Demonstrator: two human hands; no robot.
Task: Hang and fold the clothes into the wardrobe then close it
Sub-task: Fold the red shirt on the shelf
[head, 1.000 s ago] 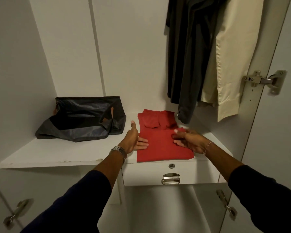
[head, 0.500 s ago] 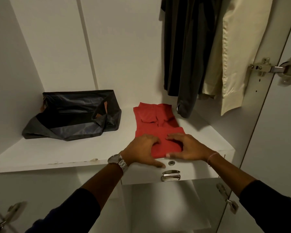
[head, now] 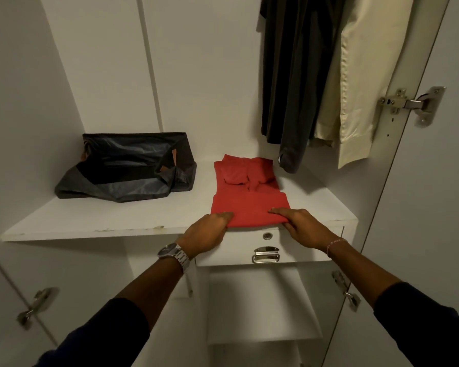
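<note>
A folded red shirt (head: 249, 205) lies on the white wardrobe shelf (head: 117, 215), its near edge at the shelf's front lip. My left hand (head: 207, 229) rests flat against the shirt's near left corner, fingers straight. At the near right corner my right hand (head: 300, 226) lies with its fingers stretched over the cloth. Both hands press or touch the shirt rather than grip it. Above on the right hang dark garments (head: 289, 75) and a cream garment (head: 361, 75).
A crumpled black bag (head: 127, 168) sits on the shelf's left half. Under the shirt is a white drawer (head: 297, 247) with a metal handle (head: 266, 255). The open right door (head: 440, 207) hangs on a metal hinge (head: 411, 103). Lower shelves lie below.
My hands slid from the shirt's sides onto its near edge, then spread apart to the two near corners. The shirt's front fold now lies flatter; the camera moved closer.
</note>
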